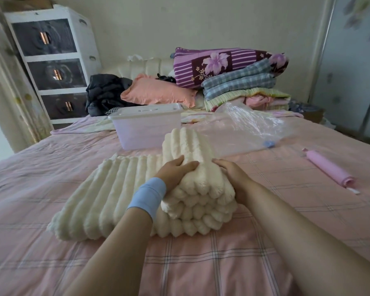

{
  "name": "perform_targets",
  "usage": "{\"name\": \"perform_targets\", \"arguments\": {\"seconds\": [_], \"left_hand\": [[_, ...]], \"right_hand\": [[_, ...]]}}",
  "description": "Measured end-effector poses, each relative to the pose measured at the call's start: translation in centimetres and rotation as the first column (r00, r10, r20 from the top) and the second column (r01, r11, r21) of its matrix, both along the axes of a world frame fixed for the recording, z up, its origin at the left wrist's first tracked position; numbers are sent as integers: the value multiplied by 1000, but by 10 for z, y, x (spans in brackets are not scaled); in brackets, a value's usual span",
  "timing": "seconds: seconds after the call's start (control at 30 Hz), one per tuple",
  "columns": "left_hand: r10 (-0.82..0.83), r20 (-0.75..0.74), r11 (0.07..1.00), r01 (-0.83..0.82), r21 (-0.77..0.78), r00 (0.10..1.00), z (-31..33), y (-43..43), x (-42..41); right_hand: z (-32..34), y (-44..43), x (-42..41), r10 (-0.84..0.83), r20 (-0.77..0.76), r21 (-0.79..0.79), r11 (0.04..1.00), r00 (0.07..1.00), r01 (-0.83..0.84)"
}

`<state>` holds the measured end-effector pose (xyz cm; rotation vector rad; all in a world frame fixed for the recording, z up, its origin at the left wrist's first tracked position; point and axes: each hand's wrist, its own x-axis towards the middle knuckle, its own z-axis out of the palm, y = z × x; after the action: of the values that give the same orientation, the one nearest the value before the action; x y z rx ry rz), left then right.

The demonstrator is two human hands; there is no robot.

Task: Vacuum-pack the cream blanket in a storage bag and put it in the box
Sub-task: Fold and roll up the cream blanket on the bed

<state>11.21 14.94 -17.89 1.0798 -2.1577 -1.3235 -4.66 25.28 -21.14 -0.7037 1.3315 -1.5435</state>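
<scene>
Folding is going on near the person on the pink checked bed (201,263), where the cream blanket (107,195) is lying. The left hand (175,170) and right hand (233,176) are gripping its thick folded part, one on each side. The rest is stretching flat to the left, so its long way is running left to right, ribs pointing away. Farther off, the pink hand pump (327,167), clear storage bag (250,124) and lidded plastic box (145,129) are waiting, so bagging, pumping and boxing are not yet done
</scene>
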Motion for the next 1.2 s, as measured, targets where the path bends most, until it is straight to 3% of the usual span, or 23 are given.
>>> {"name": "perform_targets", "arguments": {"seconds": [0.17,0.23,0.3,0.5,0.57,0.67,0.7,0.77,0.8,0.87,0.93,1.0,1.1,1.2], "left_hand": [[-62,-229,975,108,194,971,-6,32,-43],[-101,-226,968,148,202,969,-14,41,-63],[-107,-204,965,151,214,973,-22,39,-77],[-142,-177,910,199,364,974,-33,8,-60],[-161,-77,929,177,325,984,-24,6,-47],[-87,234,996,91,-4,968,0,5,-35],[-14,237,989,48,-139,971,9,5,-34],[-11,83,954,35,-297,997,25,13,-31],[-66,1,946,63,-317,998,30,21,-31],[-158,-34,926,136,-353,987,25,29,-33],[-159,120,887,195,-417,980,8,30,-31],[-124,186,888,192,-418,975,-1,24,-24],[-151,178,920,204,-336,972,-2,13,-17],[-124,209,945,179,-272,970,7,1,-5]], "right_hand": [[35,43,-53,-146,-111,-2,989,983,147],[38,56,-71,-241,-269,47,964,932,263],[29,61,-80,-270,-328,65,950,905,307],[24,55,-67,-34,-322,20,999,946,42],[27,51,-57,10,-425,86,996,905,29],[31,36,-32,-4,-633,159,978,774,135],[32,29,-22,8,-684,168,975,729,147],[30,15,-4,44,-754,177,974,656,138],[29,9,5,62,-768,169,980,637,108],[31,1,12,56,-713,99,995,699,21],[33,8,2,23,-555,11,1000,831,-21],[29,23,-12,11,-441,-33,999,897,-28],[16,30,-18,-75,-566,-56,997,821,53],[17,14,2,-49,-618,-63,998,785,13]]}}
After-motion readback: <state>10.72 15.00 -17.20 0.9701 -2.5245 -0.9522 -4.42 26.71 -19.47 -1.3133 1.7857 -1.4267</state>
